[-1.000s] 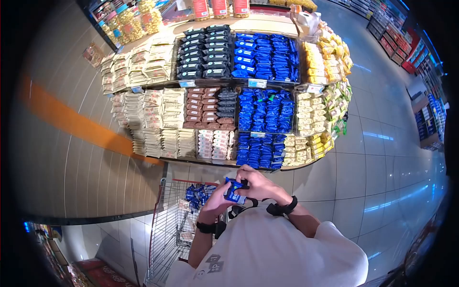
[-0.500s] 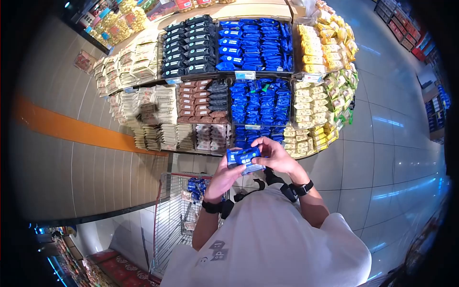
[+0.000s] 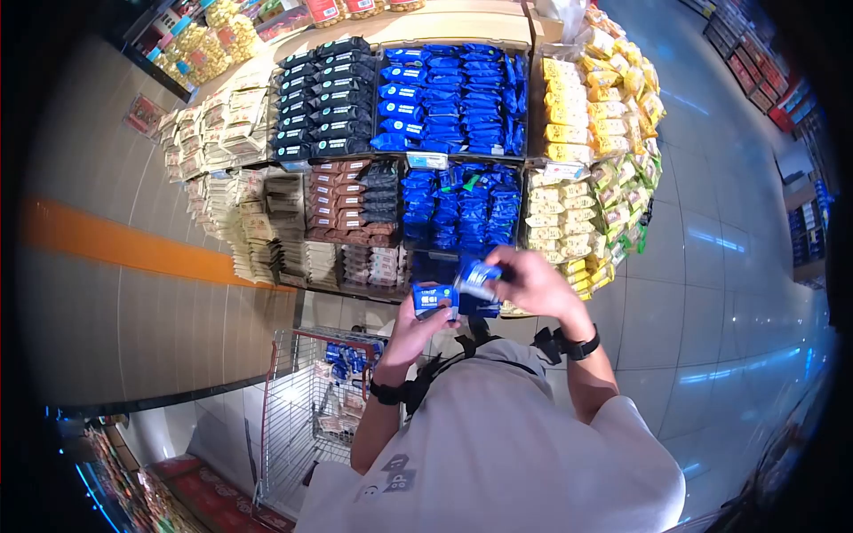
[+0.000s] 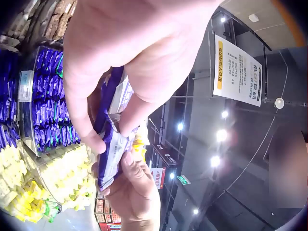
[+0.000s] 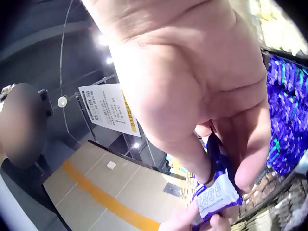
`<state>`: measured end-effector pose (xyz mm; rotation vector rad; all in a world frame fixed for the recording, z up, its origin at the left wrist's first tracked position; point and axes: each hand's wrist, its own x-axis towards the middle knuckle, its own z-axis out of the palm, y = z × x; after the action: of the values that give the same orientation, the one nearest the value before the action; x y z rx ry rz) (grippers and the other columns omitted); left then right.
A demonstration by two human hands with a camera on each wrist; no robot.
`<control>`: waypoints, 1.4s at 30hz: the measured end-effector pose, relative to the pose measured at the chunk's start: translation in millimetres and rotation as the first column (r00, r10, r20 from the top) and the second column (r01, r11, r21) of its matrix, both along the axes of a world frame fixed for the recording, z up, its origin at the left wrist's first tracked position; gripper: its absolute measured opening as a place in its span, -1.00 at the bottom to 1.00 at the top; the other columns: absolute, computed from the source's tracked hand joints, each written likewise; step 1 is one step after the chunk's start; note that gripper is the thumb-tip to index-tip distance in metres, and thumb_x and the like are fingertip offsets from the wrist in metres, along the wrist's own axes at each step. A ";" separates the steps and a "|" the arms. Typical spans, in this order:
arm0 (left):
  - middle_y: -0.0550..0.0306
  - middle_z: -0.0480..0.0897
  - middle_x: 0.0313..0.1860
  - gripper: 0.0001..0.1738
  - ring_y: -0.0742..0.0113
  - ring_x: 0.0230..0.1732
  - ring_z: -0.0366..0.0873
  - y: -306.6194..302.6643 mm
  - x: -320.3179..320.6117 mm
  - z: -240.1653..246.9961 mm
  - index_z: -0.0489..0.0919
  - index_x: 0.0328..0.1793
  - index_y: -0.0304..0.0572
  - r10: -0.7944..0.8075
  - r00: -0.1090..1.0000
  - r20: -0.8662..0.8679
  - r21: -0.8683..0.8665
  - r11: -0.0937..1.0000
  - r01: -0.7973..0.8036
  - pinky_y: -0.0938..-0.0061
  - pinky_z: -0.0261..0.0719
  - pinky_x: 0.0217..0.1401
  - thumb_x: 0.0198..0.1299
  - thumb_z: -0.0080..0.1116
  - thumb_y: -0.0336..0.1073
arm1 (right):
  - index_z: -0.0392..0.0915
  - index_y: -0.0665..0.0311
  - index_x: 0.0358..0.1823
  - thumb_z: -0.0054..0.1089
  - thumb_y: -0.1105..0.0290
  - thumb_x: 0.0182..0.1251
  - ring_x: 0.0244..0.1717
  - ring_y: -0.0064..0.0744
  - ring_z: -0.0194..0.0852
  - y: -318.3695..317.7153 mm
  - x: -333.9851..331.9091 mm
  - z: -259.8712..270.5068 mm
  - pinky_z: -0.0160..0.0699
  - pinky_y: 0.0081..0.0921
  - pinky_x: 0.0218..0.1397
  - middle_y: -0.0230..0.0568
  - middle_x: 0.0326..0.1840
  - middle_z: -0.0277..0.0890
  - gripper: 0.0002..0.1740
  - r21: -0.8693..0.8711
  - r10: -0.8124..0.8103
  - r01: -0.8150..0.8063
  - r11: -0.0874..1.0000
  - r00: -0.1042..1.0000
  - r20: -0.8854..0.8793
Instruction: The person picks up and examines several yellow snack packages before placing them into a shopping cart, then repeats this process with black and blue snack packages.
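Note:
In the head view my left hand (image 3: 416, 336) pinches a blue packet (image 3: 435, 300) printed with white characters. Just to its right, my right hand (image 3: 539, 286) grips a second blue packet (image 3: 480, 277), tilted and a little blurred. The left wrist view has the left hand (image 4: 139, 53) close up, thumb and fingers around a packet, with the other packet (image 4: 111, 156) and the right hand (image 4: 137, 192) below. In the right wrist view the right hand (image 5: 197, 82) pinches a blue and white packet (image 5: 216, 195), whose lower end is beside the left hand's fingers (image 5: 180, 222).
A display stand bears rows of dark packets (image 3: 342, 98), blue packets (image 3: 444, 98), brown packets (image 3: 336, 204) and yellow packets (image 3: 567, 107). A shopping cart (image 3: 289, 400) at the lower left holds blue packets (image 3: 348, 360) and pale packets (image 3: 342, 409). Tiled floor (image 3: 702, 293) lies to the right.
The two packets, held together half a second ago, are now apart, one in each hand. My right hand has moved right. The stand appears shifted left in the head view.

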<state>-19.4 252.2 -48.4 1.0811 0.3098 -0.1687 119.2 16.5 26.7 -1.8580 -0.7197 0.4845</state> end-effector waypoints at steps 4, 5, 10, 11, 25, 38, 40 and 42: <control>0.09 0.65 0.02 -0.52 0.26 0.02 0.71 1.2 -2.5 -4.3 0.41 0.39 -0.24 0.046 0.998 -0.050 0.071 0.997 -0.042 0.19 0.84 0.12 0.39 0.25 -0.55 | 0.62 0.36 0.04 0.43 0.48 0.32 -0.45 -0.33 0.63 -0.2 42.4 52.1 0.59 -0.34 -0.28 -0.05 -0.36 0.71 -0.70 0.002 -0.294 0.299 0.954 0.936 0.191; 0.09 0.65 0.02 -0.52 0.26 0.02 0.71 2.1 -5.7 -6.2 0.41 0.39 -0.24 0.064 0.997 -0.048 0.065 0.996 -0.061 0.19 0.84 0.12 0.39 0.25 -0.55 | 0.63 0.35 0.06 0.43 0.49 0.33 -0.47 -0.35 0.63 -0.1 56.3 53.4 0.59 -0.36 -0.30 -0.05 -0.35 0.72 -0.70 0.055 -0.352 0.352 0.935 0.891 0.286; 0.07 0.65 0.03 -0.53 0.31 0.03 0.70 13.8 -27.7 -21.0 0.44 0.37 -0.26 0.171 0.984 -0.048 0.068 0.984 -0.167 0.28 0.86 0.09 0.38 0.29 -0.53 | 0.66 0.37 0.14 0.37 0.52 0.37 -0.18 -0.04 0.81 7.5 111.8 63.4 0.71 -0.30 -0.06 0.11 -0.17 0.76 -0.67 -0.027 -0.391 0.486 0.874 0.735 0.554; 0.06 0.65 0.04 -0.52 0.30 0.04 0.70 14.8 -32.4 -23.5 0.43 0.37 -0.27 0.206 0.975 -0.085 0.107 0.975 -0.197 0.26 0.87 0.11 0.37 0.29 -0.53 | 0.66 0.37 0.14 0.37 0.52 0.37 -0.18 -0.04 0.81 10.3 118.6 60.6 0.71 -0.30 -0.06 0.11 -0.17 0.76 -0.67 -0.034 -0.374 0.472 0.881 0.740 0.559; 0.03 0.66 0.03 -0.60 0.24 -0.01 0.74 12.5 -66.2 -29.0 0.47 0.30 -0.33 0.464 0.865 -0.190 0.069 0.885 -0.460 0.33 0.88 0.02 0.40 0.28 -0.51 | 0.72 0.33 0.02 0.26 0.57 0.31 -0.08 0.13 0.73 34.2 154.1 14.3 0.70 -0.12 0.01 0.08 -0.10 0.74 -0.74 -0.146 -0.166 0.408 0.901 0.637 0.753; 0.05 0.67 0.03 -0.58 0.28 0.01 0.73 14.7 -57.5 -36.7 0.49 0.32 -0.33 0.406 0.902 -0.147 0.126 0.912 -0.390 0.36 0.87 0.01 0.39 0.31 -0.48 | 0.74 0.25 0.02 0.16 0.56 0.31 -0.08 -0.05 0.68 27.7 157.1 2.7 0.62 -0.17 0.05 -0.07 -0.13 0.77 -0.70 -0.219 -0.012 0.399 0.890 0.502 0.865; 0.05 0.67 0.03 -0.58 0.28 0.01 0.73 13.7 -57.3 -37.4 0.49 0.32 -0.34 0.405 0.903 -0.146 0.122 0.913 -0.390 0.35 0.87 0.02 0.39 0.31 -0.48 | 0.71 0.26 0.07 0.24 0.53 0.29 -0.05 -0.05 0.65 28.3 156.3 3.9 0.58 -0.18 0.08 -0.09 -0.12 0.76 -0.68 -0.260 0.024 0.402 0.878 0.505 0.863; 0.04 0.67 0.03 -0.57 0.28 0.00 0.73 13.0 -57.5 -36.8 0.48 0.32 -0.34 0.407 0.901 -0.147 0.120 0.912 -0.392 0.34 0.87 0.03 0.39 0.32 -0.47 | 0.70 0.27 0.10 0.29 0.50 0.26 -0.03 -0.05 0.64 29.0 152.2 13.8 0.57 -0.18 0.09 -0.09 -0.11 0.75 -0.65 -0.302 0.054 0.396 0.867 0.528 0.847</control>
<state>-76.9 265.3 -85.1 1.0688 0.6918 0.1249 271.4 45.5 40.5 -2.6168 -1.0811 -0.5214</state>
